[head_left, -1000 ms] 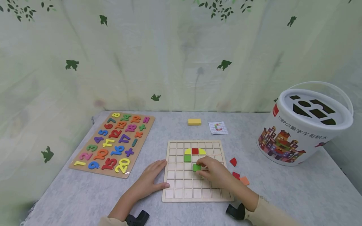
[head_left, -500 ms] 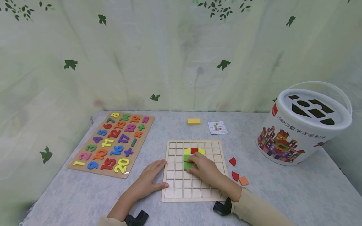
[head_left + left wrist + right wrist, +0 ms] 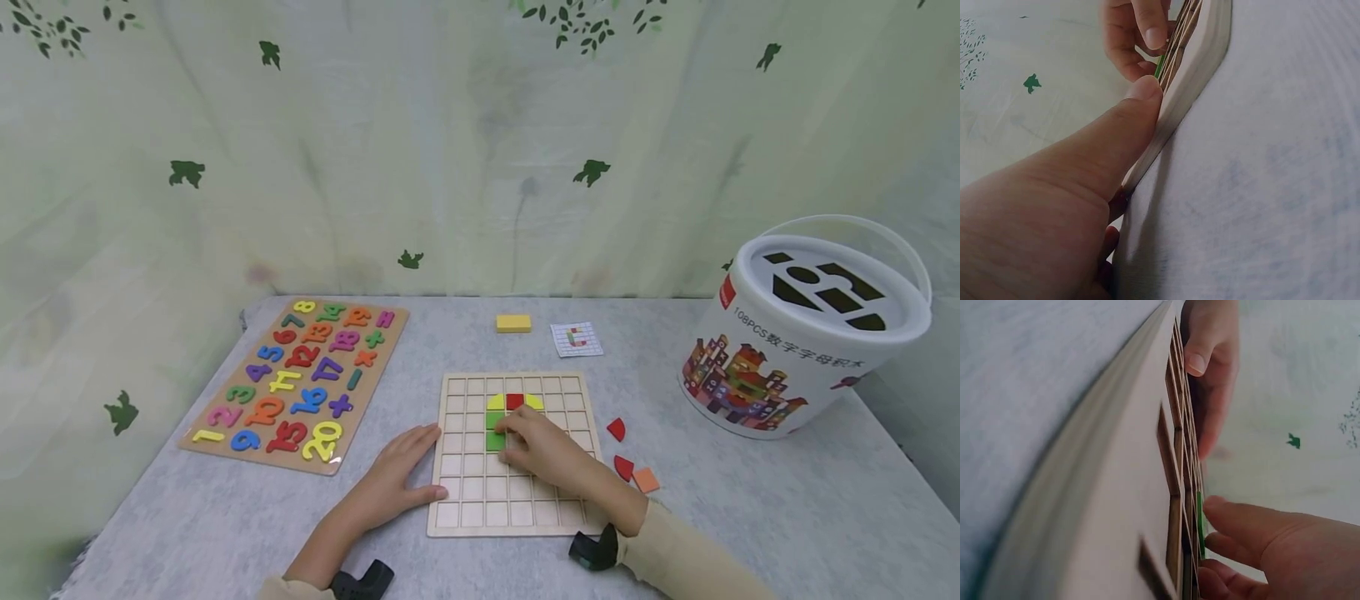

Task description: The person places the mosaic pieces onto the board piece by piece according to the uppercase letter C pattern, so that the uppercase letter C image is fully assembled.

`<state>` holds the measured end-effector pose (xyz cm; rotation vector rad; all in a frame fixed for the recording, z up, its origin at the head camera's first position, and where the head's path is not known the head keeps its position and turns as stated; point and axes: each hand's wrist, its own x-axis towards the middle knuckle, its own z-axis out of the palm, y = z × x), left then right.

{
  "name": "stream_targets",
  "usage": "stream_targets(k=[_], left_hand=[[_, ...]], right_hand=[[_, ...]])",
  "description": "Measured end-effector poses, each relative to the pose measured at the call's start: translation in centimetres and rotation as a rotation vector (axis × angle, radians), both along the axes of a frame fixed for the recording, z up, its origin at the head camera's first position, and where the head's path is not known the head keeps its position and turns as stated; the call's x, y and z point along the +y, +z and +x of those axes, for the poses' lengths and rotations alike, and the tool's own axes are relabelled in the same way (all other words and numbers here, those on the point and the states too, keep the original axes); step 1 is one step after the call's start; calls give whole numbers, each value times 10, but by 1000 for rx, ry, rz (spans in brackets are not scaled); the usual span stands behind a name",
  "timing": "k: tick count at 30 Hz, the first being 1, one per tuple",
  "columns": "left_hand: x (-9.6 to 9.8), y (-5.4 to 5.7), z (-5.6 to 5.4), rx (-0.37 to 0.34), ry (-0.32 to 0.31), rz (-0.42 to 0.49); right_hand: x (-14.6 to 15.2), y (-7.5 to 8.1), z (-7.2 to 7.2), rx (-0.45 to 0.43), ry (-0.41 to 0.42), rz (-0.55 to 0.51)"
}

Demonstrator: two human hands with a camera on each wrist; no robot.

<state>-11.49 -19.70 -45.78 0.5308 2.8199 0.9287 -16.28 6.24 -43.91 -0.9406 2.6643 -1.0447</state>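
A wooden grid board point(image 3: 474, 515) lies flat on the table. Two green square tiles stand one below the other on it; the lower green square tile point(image 3: 493, 442) is in its cell, flush or nearly so. My right hand point(image 3: 551, 450) holds that tile between curled thumb and fingers, which partly cover it. Above are a red square tile point(image 3: 514, 401) and yellow quarter-round tiles point(image 3: 495, 402) on either side. My left hand point(image 3: 393, 475) rests at the board's left edge, fingers extended, thumb touching the rim. In the left wrist view the thumb point(image 3: 1138, 103) presses that edge.
Right of the board lie two red quarter-round pieces point(image 3: 617, 429) and an orange square tile point(image 3: 646, 480). Behind it are a yellow block point(image 3: 513, 323) and a pattern card point(image 3: 576, 339). A number puzzle board point(image 3: 300, 375) lies left; a white bucket point(image 3: 802, 350) stands right.
My right hand has carried the lower green tile leftward into the cell under the other green tile. In the last half second its thumb has shifted slightly. My left hand stays put.
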Motion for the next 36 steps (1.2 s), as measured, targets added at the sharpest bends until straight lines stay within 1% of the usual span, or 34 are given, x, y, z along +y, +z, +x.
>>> stream_targets(k=[2, 4, 6, 8, 10, 12, 15, 18, 20, 22, 26, 28, 30, 32, 36], left_hand=[[0, -1, 0, 5, -2, 0], [0, -1, 0, 12, -2, -3], [0, -1, 0, 14, -1, -4], [0, -1, 0, 14, -1, -4], [0, -1, 1, 11, -2, -3], [0, -1, 1, 10, -3, -2], [0, -1, 0, 13, -2, -2], [0, -1, 0, 19, -3, 1], [0, -1, 0, 21, -3, 6], [0, -1, 0, 21, -2, 8], [0, -1, 0, 16, 0, 8], [0, -1, 0, 14, 0, 9], [0, -1, 0, 12, -3, 8], [0, -2, -1, 12, -6, 6], [0, -2, -1, 17, -8, 3]], right_hand=[[4, 4, 2, -37, 4, -7], [11, 8, 4, -78, -4, -36], [19, 13, 7, -86, -18, -69], [30, 18, 11, -66, -41, -93], [42, 23, 15, -24, -66, -108], [54, 27, 20, 33, -93, -102], [75, 29, 27, 91, -139, -77], [93, 27, 33, 127, -184, -26], [104, 22, 36, 114, -205, -5], [113, 18, 38, 82, -225, 24], [126, 9, 39, -32, -251, 68], [130, 6, 39, -55, -247, 105], [134, 4, 38, -47, -237, 144], [137, 2, 37, -5, -221, 175], [139, -1, 36, 56, -200, 181]])
